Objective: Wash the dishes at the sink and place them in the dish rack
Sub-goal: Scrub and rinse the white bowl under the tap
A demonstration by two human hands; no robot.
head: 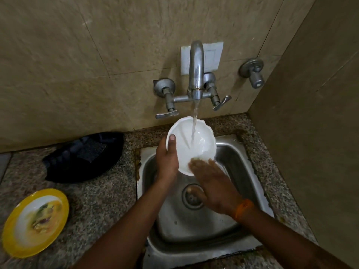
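Observation:
A white scalloped bowl (pixel 186 138) is held tilted over the steel sink (pixel 242 171), under a stream of water running from the wall tap (pixel 196 70). My left hand (pixel 167 158) grips the bowl's left rim, thumb inside the edge. My right hand (pixel 211 185) lies flat with its fingertips on the bowl's lower inner edge; the fingers look blurred. An orange band circles my right wrist. A dirty yellow-rimmed plate (pixel 36 222) with food remains sits on the counter at the lower left.
A dark rack or tray (pixel 83 156) lies on the speckled granite counter (pixel 101 200) left of the sink. Two lever handles flank the tap, and a separate valve (pixel 252 72) sticks out of the wall at right. A side wall closes the right.

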